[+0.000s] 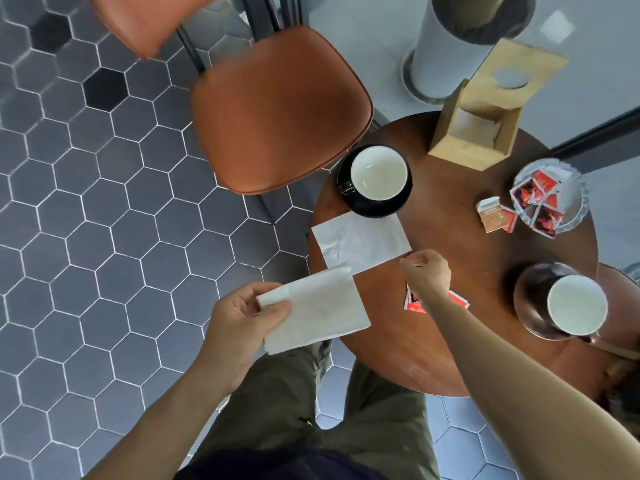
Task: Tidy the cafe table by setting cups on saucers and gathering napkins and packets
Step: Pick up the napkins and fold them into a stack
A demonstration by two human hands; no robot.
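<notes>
dark wood forms the round worktop (450,323), the landmark for everything here. a folded white napkin (315,308) is held by the left hand (242,320), pinched between thumb and fingers, out past the worktop's left edge and above the floor. a second napkin (362,242) is laid flat on the worktop near its left edge. the right hand (427,271) is clenched into a loose fist over the worktop, just at that flat napkin's near corner; whether the corner is actually gripped cannot be told. red packets (415,303) are seen on the worktop under the right wrist, partly hidden. a white cup (379,174) is set on a black saucer (401,199) at the worktop's far left. another cup (576,304) is set on a saucer (530,299) at the worktop's right side. a glass dish (571,199) with red packets is placed at the far right, with a small carton (495,214) just beside it. a wooden napkin box (478,133) is stood at the far edge.
</notes>
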